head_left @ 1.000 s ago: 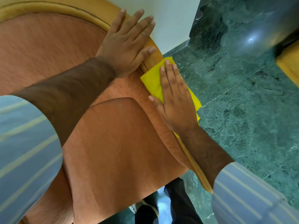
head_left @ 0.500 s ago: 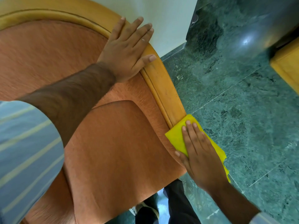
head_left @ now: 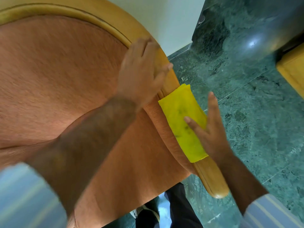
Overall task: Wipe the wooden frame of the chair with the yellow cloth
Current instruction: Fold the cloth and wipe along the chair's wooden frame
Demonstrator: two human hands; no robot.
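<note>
The one yellow cloth [head_left: 182, 120] is draped over the wooden frame [head_left: 212, 180] at the chair's right edge, folded long, with dark smudges on its upper face; how far it wraps down the far side is hidden from me. My right hand [head_left: 212, 132] sits at the cloth's 4 o'clock, fingers spread wide and flat: the thumb presses on the cloth's top, the other fingers run along its outer edge, and whether they touch the fabric there I cannot tell. My left hand [head_left: 141, 71] lies at the cloth's 11 o'clock, open and flat on the frame where wood meets the orange upholstery [head_left: 57, 79], its outline smeared by blur so the fingers are hard to count. Two hands, one cloth, one chair. Both striped sleeves are cut off by the picture's bottom edge. Green marble floor [head_left: 255, 112] spreads toward 3 o'clock.
</note>
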